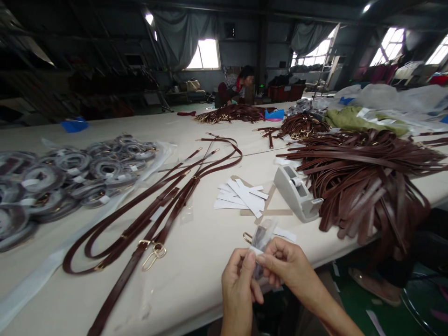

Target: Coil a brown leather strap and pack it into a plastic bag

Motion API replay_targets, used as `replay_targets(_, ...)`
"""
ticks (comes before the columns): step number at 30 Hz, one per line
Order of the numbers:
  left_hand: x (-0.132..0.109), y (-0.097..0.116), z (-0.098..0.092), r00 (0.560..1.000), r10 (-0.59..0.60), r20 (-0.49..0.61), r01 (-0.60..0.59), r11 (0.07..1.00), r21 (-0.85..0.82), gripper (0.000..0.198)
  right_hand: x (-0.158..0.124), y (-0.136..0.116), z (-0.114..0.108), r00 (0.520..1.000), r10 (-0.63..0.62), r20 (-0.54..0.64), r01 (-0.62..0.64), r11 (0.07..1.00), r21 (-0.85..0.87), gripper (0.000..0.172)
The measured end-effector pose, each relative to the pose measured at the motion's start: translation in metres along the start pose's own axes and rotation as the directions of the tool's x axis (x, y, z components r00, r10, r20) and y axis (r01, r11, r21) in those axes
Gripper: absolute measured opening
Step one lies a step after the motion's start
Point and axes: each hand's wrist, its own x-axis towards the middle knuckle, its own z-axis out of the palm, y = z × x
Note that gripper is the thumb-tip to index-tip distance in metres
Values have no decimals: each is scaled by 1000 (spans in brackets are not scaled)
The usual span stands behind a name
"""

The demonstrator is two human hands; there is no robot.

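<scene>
My left hand [240, 280] and my right hand [285, 266] meet at the near edge of the white table [196, 280]. Together they pinch a small clear plastic sleeve [262, 235] that covers the end of a strap; a gold clasp [248, 238] sticks out at its left side. Just left of my hands lie long brown leather straps [154, 214] with gold buckles and a gold hook [154, 255]. Behind my hands sit white paper slips [243, 196] and a grey tape dispenser [297, 191].
A big heap of brown straps [364, 182] hangs over the table's right edge. Coiled straps wrapped in clear plastic [66, 177] fill the left side. More strap piles [231, 113] lie at the far end, where a seated person [238, 86] works. Green cloth [353, 119] lies far right.
</scene>
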Motion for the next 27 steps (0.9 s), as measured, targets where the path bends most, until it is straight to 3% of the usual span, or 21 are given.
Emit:
replay_targets(3, 1, 4, -1, 999, -32, -7, 32, 998, -62, 43, 1, 8, 2, 997, 34, -69, -34, 999, -1, 51)
replay_targets(6, 4, 13, -5, 998, -66, -12, 63, 987, -145, 42, -3, 16, -6, 997, 28, -74, -37, 991, -127, 48)
replay_targets(9, 8, 19, -10, 996, -87, 6, 86, 974, -208, 42, -12, 11, -20, 975, -189, -118, 139, 931, -339, 41)
replay_targets(11, 11, 20, -13, 996, -92, 16, 93, 970, -223, 39, -19, -5, -28, 865, -489, -115, 368, 772, -519, 30)
replay_targets(13, 13, 19, -14, 995, -99, 20, 101, 967, -234, 38, -22, -25, -31, 692, -719, 59, 568, 493, -659, 7)
replay_targets(14, 13, 19, -13, 994, -103, 24, 106, 965, -238, 39, -23, -34, -31, 626, -757, 187, 634, 355, -687, 15)
replay_targets(16, 14, 19, -12, 994, -108, 34, 113, 965, -237, 42, -21, -47, -26, 568, -705, 425, 702, 144, -698, 39)
replay_targets(18, 13, 18, -10, 994, -103, 45, 109, 974, -197, 44, -14, -51, -19, 574, -584, 574, 717, 19, -697, 50)
replay_targets(20, 12, 16, -9, 993, -89, 75, 96, 990, -104, 45, -5, -46, -9, 596, -494, 632, 708, -47, -705, 53)
replay_targets(24, 6, 4, -8, 993, -33, 115, 24, 997, 77, 43, 12, -23, 0, 653, -481, 586, 647, -50, -761, 48)
replay_targets(27, 3, -13, -9, 988, -42, 150, 24, 992, 123, 38, 20, 0, -14, 627, -518, 582, 650, -64, -757, 31)
